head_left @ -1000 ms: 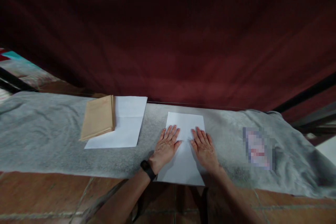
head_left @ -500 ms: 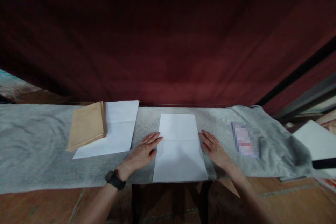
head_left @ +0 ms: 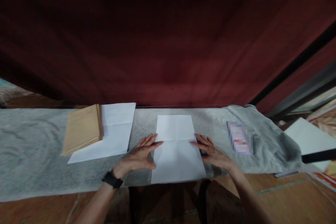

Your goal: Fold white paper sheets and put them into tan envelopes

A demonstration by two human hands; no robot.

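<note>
A white sheet of paper [head_left: 177, 157] with crossing fold creases lies flat in front of me, its near edge close to the front of the cloth-covered surface. My left hand [head_left: 139, 155] rests at its left edge, fingers spread, the index fingertip over the paper. At the right edge my right hand [head_left: 211, 152] lies with fingers apart, one fingertip also over the sheet. Neither hand grips anything. To the left, a stack of brown envelopes [head_left: 82, 127] partly covers more white paper [head_left: 118, 126].
Grey plush cloth [head_left: 31, 150] covers the long surface. A blurred-out purple and pink item [head_left: 239, 138] lies on its right part. Behind hangs a dark red curtain [head_left: 168, 59]. At the far right are a white panel [head_left: 309, 140] and a black bar [head_left: 319, 155].
Both hands have spread their fingers and shifted slightly, with fingertips now further onto the sheet's edges. The view has moved a little; the paper stays flat.
</note>
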